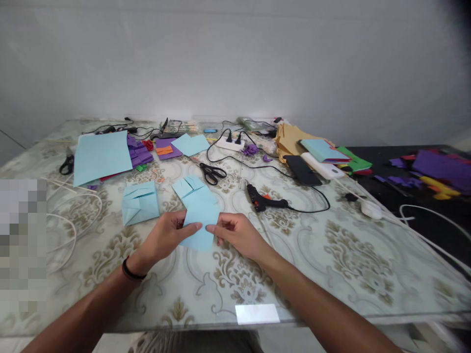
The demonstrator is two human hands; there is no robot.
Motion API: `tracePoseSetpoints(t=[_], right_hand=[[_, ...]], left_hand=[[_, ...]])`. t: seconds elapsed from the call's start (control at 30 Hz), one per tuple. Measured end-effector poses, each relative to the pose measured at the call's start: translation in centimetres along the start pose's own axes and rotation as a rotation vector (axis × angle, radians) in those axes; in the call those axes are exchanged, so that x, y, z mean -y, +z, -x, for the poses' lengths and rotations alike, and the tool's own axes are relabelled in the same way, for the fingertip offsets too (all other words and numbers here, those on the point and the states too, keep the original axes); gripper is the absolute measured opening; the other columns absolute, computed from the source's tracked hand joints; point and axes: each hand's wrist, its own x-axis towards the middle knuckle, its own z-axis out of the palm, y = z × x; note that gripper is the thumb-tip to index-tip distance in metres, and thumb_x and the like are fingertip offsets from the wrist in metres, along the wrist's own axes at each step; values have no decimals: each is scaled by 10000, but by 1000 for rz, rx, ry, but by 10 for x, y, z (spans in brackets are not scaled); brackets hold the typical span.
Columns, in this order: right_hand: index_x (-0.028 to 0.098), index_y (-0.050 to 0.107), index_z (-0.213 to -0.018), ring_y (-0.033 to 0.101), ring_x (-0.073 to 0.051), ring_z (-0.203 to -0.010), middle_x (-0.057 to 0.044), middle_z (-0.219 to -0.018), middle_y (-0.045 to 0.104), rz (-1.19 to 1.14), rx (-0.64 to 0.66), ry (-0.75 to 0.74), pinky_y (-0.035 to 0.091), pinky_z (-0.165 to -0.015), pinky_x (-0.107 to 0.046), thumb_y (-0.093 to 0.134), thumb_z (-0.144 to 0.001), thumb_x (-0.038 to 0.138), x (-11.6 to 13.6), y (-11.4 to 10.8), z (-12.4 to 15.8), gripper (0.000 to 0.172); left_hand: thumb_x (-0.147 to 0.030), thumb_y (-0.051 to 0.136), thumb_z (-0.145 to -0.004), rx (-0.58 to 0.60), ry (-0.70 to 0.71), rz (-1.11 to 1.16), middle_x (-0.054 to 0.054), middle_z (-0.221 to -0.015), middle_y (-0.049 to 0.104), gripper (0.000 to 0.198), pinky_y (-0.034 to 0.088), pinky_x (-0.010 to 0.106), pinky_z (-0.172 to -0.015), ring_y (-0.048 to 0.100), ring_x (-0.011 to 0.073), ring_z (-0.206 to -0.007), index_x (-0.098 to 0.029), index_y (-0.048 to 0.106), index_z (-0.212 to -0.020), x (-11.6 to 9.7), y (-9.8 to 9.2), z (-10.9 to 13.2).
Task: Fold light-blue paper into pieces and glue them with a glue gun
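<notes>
Both my hands pinch one light blue sheet of paper [200, 215] just above the table. My left hand [172, 230] grips its left edge with the thumb on top, and my right hand [233, 230] grips the right edge the same way. Right behind the sheet lies a folded light blue paper [189, 189] with slits or creases, partly covered by it. Another folded light blue paper piece [140, 202] rests to the left of my left hand. Black-handled scissors [212, 172] lie beyond, and a black glue gun [263, 198] is to the right.
A large blue sheet [103, 157], purple paper strips [139, 151] and a second pair of scissors [66, 164] lie back left. A white power strip [231, 143] with black cables stands at the back. A dark phone [302, 170] and a white charger [371, 209] with cable are on the right.
</notes>
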Motion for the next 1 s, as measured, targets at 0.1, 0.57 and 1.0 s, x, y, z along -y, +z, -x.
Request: tracePoseSetpoints(t=[0.1,0.57,1.0], right_hand=[[185,594,-648,551,-120,-522,30,-570,578,27,-28,-26,377,-523,-246,797,-813,547,2,0,1,447],[291,840,-922,706,-231,-1042,-97,-1108,756,-118,-94,-392,573,-915,-375,835,-837,354,3,-10,-2,105],[345,817,-1060,611,-248,-1206,-76,-1300,609,182,-113,-480,506,-1041,-425,719,-894,183,0,-10,1,252]], left_hand=[[-456,686,-926,5,1,-16,-16,-668,595,330,379,247,-557,516,128,-606,-149,685,-805,3,0,-1],[-377,632,-931,-58,49,420,86,-1149,691,268,519,327,-858,635,242,-1044,-211,696,-1131,-9,2,0],[-304,810,-815,-241,23,281,25,-957,725,273,496,251,-686,645,164,-811,-206,758,-1065,-5,2,-4]])
